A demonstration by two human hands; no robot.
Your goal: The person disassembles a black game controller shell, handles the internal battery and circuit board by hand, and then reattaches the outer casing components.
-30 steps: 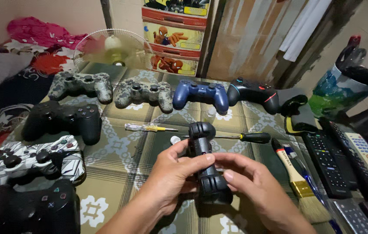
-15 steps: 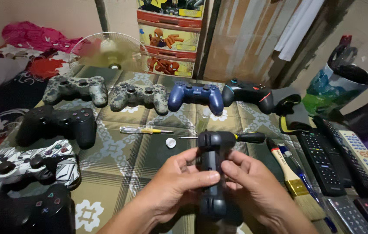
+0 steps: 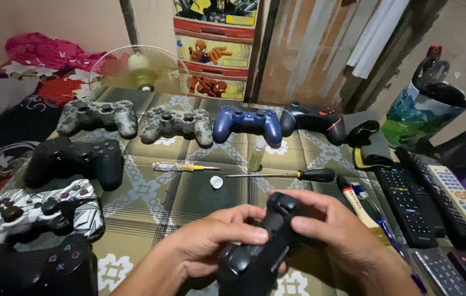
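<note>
Seen from above, two bare hands hold a black plastic game controller (image 3: 255, 255) low in the middle of the view, just above a surface covered with an olive and white checked cloth (image 3: 150, 197). The left hand (image 3: 211, 249) wraps around the controller's side, with its thumb lying across the top. The right hand (image 3: 329, 230) closes around the other side, its fingers curled over the far end. The controller is tilted, one grip pointing toward the viewer.

Beyond the hands lie a screwdriver with a black handle (image 3: 282, 175), a small white round cap (image 3: 217, 182), a slim screwdriver with a clear yellow handle (image 3: 183, 167) and a small clear bottle (image 3: 256, 154). Further back sits a row of four controllers: two grey camouflage ones (image 3: 98, 116) (image 3: 177, 125), a blue one (image 3: 247, 123) and a black one with red trim (image 3: 314, 119). Down the left edge are a black controller (image 3: 74, 160), a white and black patterned one (image 3: 41, 208) and another black one (image 3: 32, 271). Several remote controls (image 3: 408, 205) lie at the right.
</note>
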